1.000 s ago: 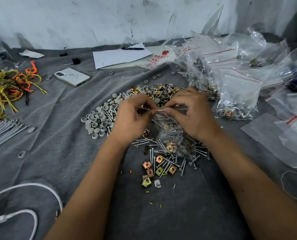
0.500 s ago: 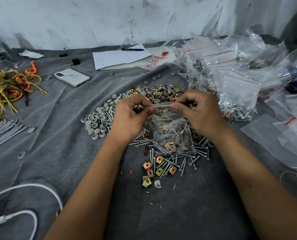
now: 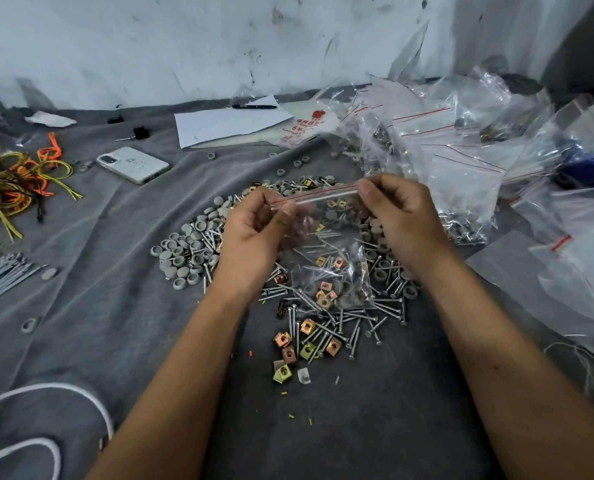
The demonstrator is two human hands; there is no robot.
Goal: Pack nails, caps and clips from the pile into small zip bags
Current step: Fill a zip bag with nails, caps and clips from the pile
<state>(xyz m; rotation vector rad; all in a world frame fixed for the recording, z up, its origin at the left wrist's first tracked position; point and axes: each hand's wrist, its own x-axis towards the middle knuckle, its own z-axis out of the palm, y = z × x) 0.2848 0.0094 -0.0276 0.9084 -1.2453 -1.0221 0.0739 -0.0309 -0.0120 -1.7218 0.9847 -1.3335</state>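
Both hands are up at the centre of the frame, stretching a small zip bag between them. The left hand pinches the left end of the zip strip between thumb and fingertip, and the right hand pinches the right end the same way. The red-lined strip runs taut from one pinch to the other. It looks pressed flat along its length, though whether it is fully sealed I cannot tell.

The bag hangs just above the pile, and it is loaded: nails, a few square clips and grey caps show through the clear film at the bottom. So by my reading this bag is filled and is at the closing step.

What's done? At the upper right of the frame sits a heap of bags, several with hardware visible inside, so a good share looks packed already. Flat empty bags lie at the right edge, ready for more.

What's left? Plenty. Grey caps spread out left of centre, nails and clips lie loose below the bag on the grey cloth. I judge many more bags are needed before that pile is gone.
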